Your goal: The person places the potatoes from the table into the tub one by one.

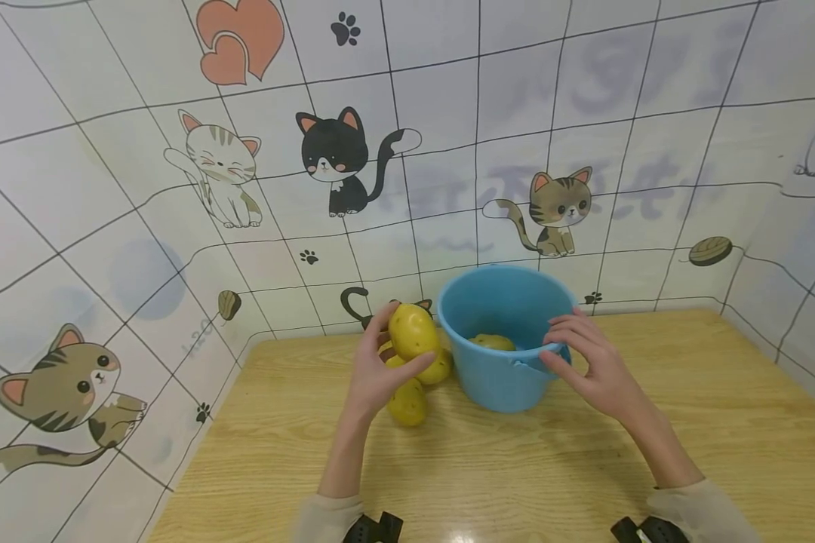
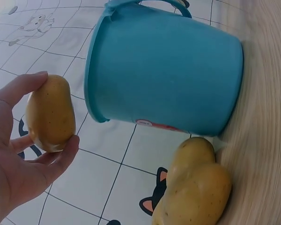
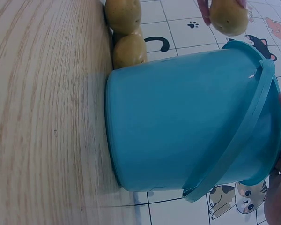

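Left hand [image 1: 373, 377] wrapped around a yellow potato [image 1: 413, 332], thumb one side and fingers the other, lifted off the table just left of the blue bucket [image 1: 499, 377] and about level with its rim. Right hand [image 1: 594, 362] on the bucket's right rim, fingers loosely spread over the edge and the folded-down handle [image 3: 239, 140], more resting than clamping. One potato in the bucket [image 1: 492, 342] already, two loose potatoes [image 1: 414, 388] on the wooden table [image 1: 550, 467] tucked against the bucket's left side, nearly touching its wall in the wrist view. Possible trouble, just guessing: grip on the lifted potato looks light, mostly fingertips, so could slip on the way over the rim and bounce off the table. Could also clip the rim and tip or slide the bucket, since it's light plastic and only steadied from the right. Dropping from too high might knock it around too. Loose pair beside the left wall could roll if the bucket gets nudged that way, and the table edge isn't far toward the near side. Handle lying across the opening on the right could also snag fingers.
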`<state>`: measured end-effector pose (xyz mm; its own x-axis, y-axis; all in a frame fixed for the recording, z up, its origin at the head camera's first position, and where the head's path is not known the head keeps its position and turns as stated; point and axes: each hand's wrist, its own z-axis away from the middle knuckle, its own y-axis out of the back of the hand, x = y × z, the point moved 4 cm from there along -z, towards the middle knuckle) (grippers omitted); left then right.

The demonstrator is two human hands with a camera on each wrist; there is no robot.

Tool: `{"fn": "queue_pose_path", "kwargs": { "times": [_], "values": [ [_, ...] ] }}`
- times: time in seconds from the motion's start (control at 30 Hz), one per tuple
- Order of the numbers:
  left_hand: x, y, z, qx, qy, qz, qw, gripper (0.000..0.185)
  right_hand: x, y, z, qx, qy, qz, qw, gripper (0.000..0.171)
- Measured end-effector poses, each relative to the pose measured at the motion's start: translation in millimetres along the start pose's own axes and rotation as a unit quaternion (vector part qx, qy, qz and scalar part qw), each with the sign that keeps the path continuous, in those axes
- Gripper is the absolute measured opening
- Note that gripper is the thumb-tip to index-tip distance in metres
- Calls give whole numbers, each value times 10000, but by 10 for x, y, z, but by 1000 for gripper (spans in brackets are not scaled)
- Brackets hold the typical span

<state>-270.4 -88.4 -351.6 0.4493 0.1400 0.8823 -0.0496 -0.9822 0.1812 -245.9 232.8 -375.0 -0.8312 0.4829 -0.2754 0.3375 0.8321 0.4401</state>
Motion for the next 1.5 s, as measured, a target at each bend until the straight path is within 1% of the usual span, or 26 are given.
{"fn": "queue_pose_path", "kwargs": {
  "times": [0.17,0.27,0.5,0.67,0.87,1.1,1.23,1.37,1.5],
  "values": [
    [65,-105,-19,176,-113,56,9998,90,0,-1,-4,-6,0,1,10000,40],
    [92,-166,-30,215,-209,139,9995,91,-8,4,-10,-70,-77,-23,9999,39],
    [119,-296,-43,280,-375,134,9988,90,-26,7,-11,-154,-190,-42,9997,28],
    [144,-363,-53,409,-542,135,9976,91,-21,5,-2,-183,-211,-1,9996,28],
    [170,-450,-63,425,-674,174,9967,91,-21,2,-5,-138,-168,2,9998,31],
    [203,-572,-73,462,-796,-82,9957,91,-49,6,-17,-62,-37,-54,10000,35],
    [217,-648,-76,464,-839,-109,9953,92,-44,0,-13,-55,-25,-20,10000,39],
    [234,-724,-102,390,-991,-147,9942,91,-33,-3,-7,-48,-63,-43,10000,40],
    [250,-790,-125,323,-1125,-361,9925,91,-30,1,-9,-30,-55,-50,10000,38]
  ]
}}
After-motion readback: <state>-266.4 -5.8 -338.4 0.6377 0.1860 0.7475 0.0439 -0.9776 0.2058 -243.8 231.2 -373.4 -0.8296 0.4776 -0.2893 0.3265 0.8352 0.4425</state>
